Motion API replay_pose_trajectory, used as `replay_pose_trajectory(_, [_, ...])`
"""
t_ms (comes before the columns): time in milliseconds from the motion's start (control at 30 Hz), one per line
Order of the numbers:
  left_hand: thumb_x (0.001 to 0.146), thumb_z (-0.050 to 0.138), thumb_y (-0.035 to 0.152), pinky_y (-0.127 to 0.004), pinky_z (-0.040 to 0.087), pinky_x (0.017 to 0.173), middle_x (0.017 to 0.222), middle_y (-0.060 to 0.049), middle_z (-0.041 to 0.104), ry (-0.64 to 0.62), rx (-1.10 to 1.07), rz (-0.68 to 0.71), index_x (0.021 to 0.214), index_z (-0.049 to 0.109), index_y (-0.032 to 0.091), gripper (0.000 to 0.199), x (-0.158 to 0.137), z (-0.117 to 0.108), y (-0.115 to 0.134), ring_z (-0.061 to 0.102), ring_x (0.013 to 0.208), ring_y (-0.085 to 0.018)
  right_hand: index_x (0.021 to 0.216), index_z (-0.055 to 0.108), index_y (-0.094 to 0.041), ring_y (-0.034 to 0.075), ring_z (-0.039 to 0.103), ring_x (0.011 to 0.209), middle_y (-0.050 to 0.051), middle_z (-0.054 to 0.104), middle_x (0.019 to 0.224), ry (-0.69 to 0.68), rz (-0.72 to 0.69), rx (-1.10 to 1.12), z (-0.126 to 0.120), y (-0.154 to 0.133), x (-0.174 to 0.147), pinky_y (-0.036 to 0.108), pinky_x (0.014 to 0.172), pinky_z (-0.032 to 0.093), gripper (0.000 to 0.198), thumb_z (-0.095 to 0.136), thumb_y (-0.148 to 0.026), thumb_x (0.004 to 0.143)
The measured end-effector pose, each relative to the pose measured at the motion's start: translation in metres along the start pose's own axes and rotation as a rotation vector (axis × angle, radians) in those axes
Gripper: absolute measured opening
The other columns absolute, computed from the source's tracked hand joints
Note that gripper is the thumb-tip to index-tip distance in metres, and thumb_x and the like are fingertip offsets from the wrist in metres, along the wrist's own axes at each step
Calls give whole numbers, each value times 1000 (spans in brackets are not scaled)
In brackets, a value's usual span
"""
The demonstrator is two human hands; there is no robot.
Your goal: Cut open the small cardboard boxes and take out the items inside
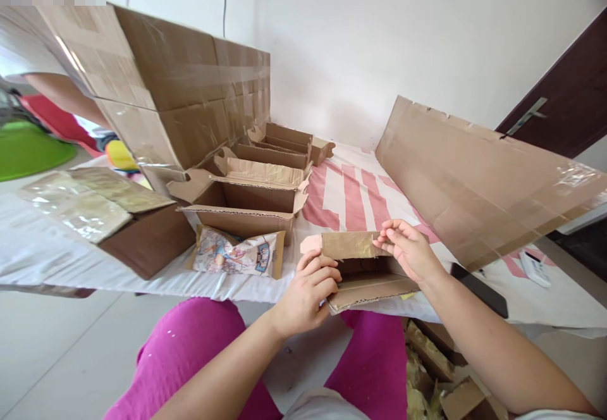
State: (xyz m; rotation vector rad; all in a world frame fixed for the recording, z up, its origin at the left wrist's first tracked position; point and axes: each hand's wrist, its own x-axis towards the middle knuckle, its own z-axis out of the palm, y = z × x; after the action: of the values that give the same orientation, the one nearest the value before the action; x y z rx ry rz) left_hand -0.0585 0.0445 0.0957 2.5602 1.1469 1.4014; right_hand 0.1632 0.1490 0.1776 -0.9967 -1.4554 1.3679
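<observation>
- so the small open box (374, 289) sits between 4 and 5 o'clock of the view, on the near edge of the cloth-covered table (263, 288)
- left hand (308, 290) has its fingers curled over the box's 9 o'clock side, gripping it
- right hand (408, 249) is at the 2 o'clock corner, thumb and fingertips close together by the flap (348, 245), can't tell if they're pinching anything
- printed packet (241, 254) at the box's 9, phone (480, 290) at 3
</observation>
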Motion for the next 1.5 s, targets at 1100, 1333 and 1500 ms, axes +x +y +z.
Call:
replay_pose_trajectory(1100, [78,48,12,-44,23,110,93,-2,70,-31,-30,-10,79,53,21,10,1,1,4,56,109,-21,79,61,-23,12,58,74,-4,57,74,73,41,123,3,-8,-5,39,87,53,32,82,-41,63])
replay_pose_trajectory(1333, [77,49,10,-43,22,113,91,-2,69,-57,-13,8,82,54,21,13,2,1,4,57,109,-19,78,61,-22,11,56,72,-4,55,74,85,47,139,10,-9,-3,37,81,55,31,82,-39,63])
replay_pose_trajectory(1500, [76,48,10,-43,22,114,90,-2,69,-66,9,3,83,55,21,15,2,1,3,57,109,-19,78,61,-22,11,56,71,-4,56,74,153,16,41,8,-13,-6,35,80,54,34,81,-43,62])
